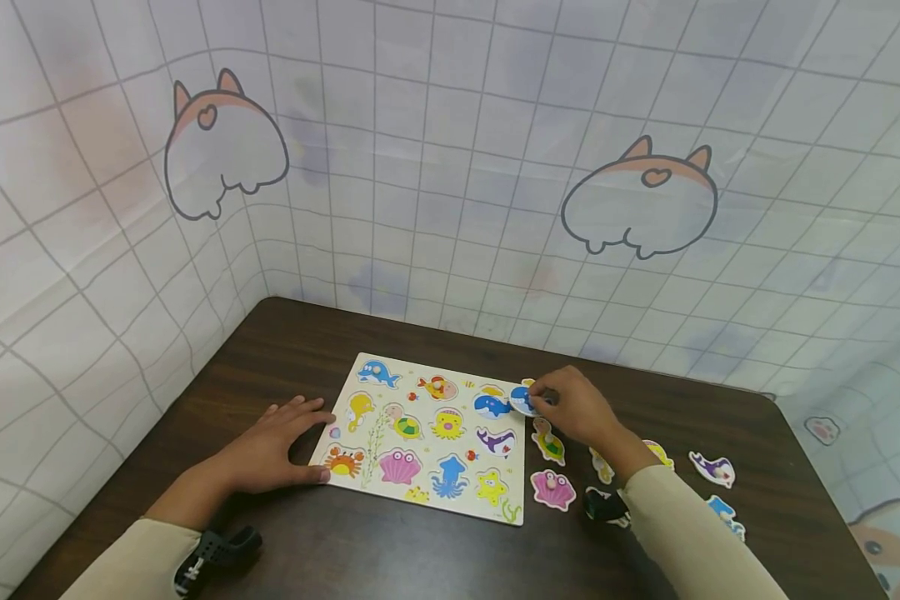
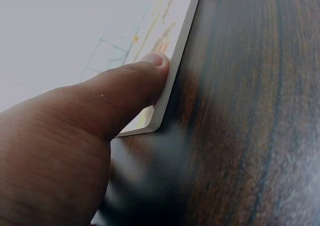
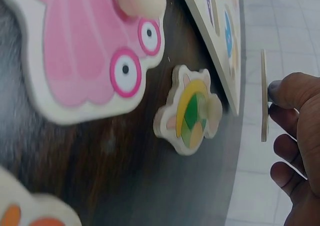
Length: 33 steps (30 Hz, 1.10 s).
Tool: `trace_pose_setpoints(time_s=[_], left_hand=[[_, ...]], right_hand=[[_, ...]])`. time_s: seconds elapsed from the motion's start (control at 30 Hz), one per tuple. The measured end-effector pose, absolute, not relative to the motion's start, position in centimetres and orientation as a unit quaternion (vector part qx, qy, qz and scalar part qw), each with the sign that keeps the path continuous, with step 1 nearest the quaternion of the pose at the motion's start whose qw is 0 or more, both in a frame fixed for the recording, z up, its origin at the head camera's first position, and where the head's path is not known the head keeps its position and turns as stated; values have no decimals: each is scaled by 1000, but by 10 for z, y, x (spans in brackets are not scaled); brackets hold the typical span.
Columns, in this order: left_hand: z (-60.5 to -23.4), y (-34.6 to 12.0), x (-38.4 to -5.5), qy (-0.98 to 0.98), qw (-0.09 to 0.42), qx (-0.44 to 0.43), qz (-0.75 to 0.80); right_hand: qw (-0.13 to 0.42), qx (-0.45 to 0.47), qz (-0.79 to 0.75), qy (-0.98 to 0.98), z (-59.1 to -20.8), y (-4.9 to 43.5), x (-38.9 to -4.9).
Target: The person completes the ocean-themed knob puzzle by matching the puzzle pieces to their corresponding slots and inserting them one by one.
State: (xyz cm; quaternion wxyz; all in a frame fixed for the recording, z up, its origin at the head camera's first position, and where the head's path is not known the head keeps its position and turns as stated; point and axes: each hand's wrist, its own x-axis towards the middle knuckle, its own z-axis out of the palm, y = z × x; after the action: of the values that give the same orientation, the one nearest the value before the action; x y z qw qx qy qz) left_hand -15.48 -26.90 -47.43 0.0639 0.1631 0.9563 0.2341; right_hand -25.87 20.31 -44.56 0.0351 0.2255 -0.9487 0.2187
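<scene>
My right hand (image 1: pixel 576 407) pinches a round-bodied blue whale puzzle piece (image 1: pixel 522 400) just off the right edge of the pale puzzle board (image 1: pixel 516 479). Seen edge-on in the right wrist view, that piece (image 3: pixel 265 95) stands upright above the table; its knob is hidden by the fingers. Beside it on the board is a matching blue whale picture (image 1: pixel 491 407). At the board's left edge lies my left hand (image 1: pixel 272 446), fingers spread, the thumb (image 2: pixel 145 73) resting on the near-left corner. A turtle piece (image 1: pixel 548 442) sits below my right hand.
Loose knobbed pieces lie right of the board: a pink shell (image 1: pixel 552 490), a seahorse (image 1: pixel 602 467), a purple whale (image 1: pixel 712 469) and a blue one (image 1: pixel 726 517). My right forearm passes over this group. A patterned cloth (image 1: pixel 450 208) hangs behind the dark table.
</scene>
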Motion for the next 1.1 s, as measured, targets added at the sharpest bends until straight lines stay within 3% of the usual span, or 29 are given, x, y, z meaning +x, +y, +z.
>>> trace_pose_setpoints(time_s=[1.1], left_hand=[[-477, -271, -155, 955, 58, 168, 237]], right_hand=[[2, 217, 231, -948, -459, 157, -264]])
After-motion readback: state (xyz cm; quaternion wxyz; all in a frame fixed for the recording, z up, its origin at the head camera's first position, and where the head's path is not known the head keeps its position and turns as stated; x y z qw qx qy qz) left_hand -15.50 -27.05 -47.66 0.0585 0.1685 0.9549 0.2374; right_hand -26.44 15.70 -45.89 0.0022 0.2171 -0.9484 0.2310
